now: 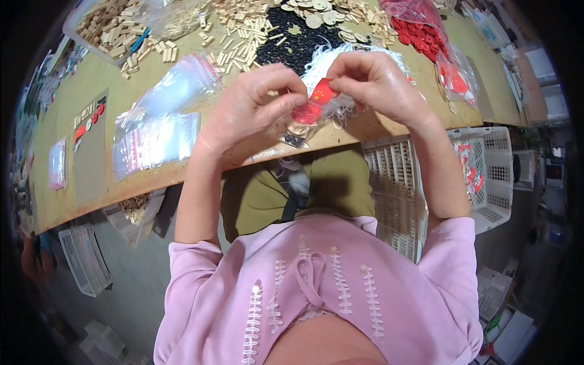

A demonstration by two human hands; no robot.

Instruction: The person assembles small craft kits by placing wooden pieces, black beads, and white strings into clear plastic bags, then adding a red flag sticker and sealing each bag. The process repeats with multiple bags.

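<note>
Over the table's near edge, my left hand (252, 109) is closed on the upper part of a small clear plastic bag (304, 128). Through the bag show a red piece, a pale wooden piece and something black at the bottom. My right hand (380, 85) pinches a small red flag piece with yellow marks (322, 91) between thumb and fingers, at the mouth of the bag. Whether the flag piece is partly inside the bag, I cannot tell. Just behind my hands lies a heap of white string (325, 58).
Wooden blocks (112, 30), small black parts (283, 45), wooden discs (313, 15) and red parts (420, 38) lie heaped across the table's far side. Flat clear bags (158, 143) and a sample board (91, 146) are at left. White crates (395, 188) stand below right.
</note>
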